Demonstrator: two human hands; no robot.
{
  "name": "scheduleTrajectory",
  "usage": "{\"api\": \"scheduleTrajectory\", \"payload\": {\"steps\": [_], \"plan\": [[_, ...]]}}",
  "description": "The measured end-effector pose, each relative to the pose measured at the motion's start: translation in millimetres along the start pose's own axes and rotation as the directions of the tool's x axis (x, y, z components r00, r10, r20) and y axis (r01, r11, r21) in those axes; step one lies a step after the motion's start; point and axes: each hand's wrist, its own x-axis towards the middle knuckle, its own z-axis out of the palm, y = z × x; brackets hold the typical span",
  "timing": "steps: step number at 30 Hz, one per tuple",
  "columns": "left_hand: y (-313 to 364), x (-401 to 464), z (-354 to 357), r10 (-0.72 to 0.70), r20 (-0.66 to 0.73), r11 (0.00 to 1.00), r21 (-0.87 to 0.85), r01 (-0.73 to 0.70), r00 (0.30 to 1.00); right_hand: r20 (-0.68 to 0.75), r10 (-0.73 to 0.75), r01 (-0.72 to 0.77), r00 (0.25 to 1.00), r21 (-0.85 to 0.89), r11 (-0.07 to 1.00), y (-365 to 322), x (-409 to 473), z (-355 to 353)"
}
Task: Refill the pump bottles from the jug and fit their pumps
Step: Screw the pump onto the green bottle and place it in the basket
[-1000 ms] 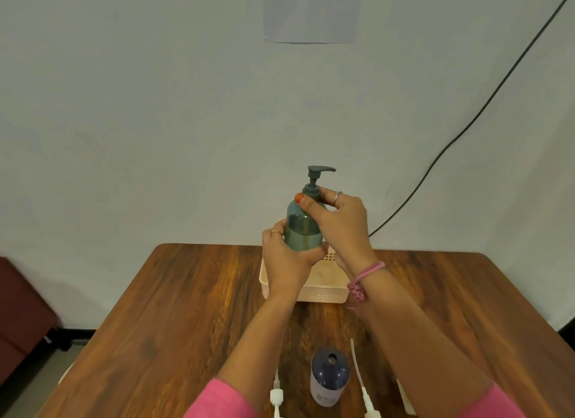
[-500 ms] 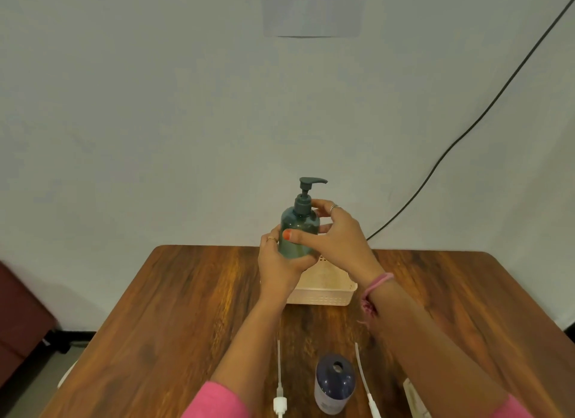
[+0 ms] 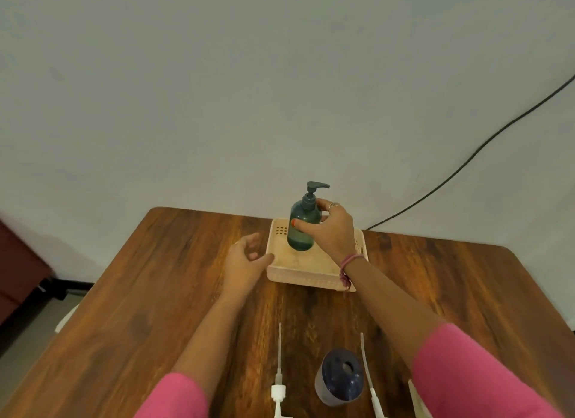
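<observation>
A dark green pump bottle [image 3: 300, 227] with its pump fitted is inside the cream basket [image 3: 298, 276] at the far middle of the table. My right hand [image 3: 331, 229] grips the bottle by its side and shoulder. My left hand [image 3: 245, 260] hovers loosely curled just left of the basket, holding nothing. Near me stands a dark blue bottle [image 3: 339, 377] with an open neck. Two white pumps with long tubes lie beside it, one on its left [image 3: 279, 383] and one on its right [image 3: 368, 374].
The wooden table [image 3: 155, 293] ends at a grey wall. A black cable [image 3: 460, 168] runs down the wall to the table's back edge. A white object [image 3: 415, 399] shows at the bottom right, partly behind my sleeve.
The green bottle has come down from mid-air into the basket. My left hand has let go of it and drawn away to the left; my right hand still holds it.
</observation>
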Motion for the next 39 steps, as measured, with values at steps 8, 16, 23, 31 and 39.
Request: {"api": "scheduleTrajectory", "payload": {"steps": [8,16,23,31,39], "plan": [[-49,7,-17,-0.175,0.010,0.981,-0.080,0.175,0.985,0.044,0.127,-0.123,0.991,-0.090,0.988,62,32,58],[-69,16,-9,-0.261,0.057,0.964,-0.047,0.263,0.964,0.096,0.262,-0.250,0.960,-0.126,0.960,90,46,89],[-71,17,-9,-0.279,0.060,0.958,-0.059,0.282,0.958,0.118,0.281,-0.259,0.952,-0.172,0.950,95,44,93],[-57,2,-8,-0.240,0.080,0.967,-0.073,0.246,0.968,0.149,0.252,-0.212,0.956,-0.243,0.947,70,30,64],[-52,-47,-10,-0.192,0.069,0.976,-0.092,0.198,0.979,0.233,0.089,-0.045,0.969,-0.188,0.981,23,-74,-5]]}}
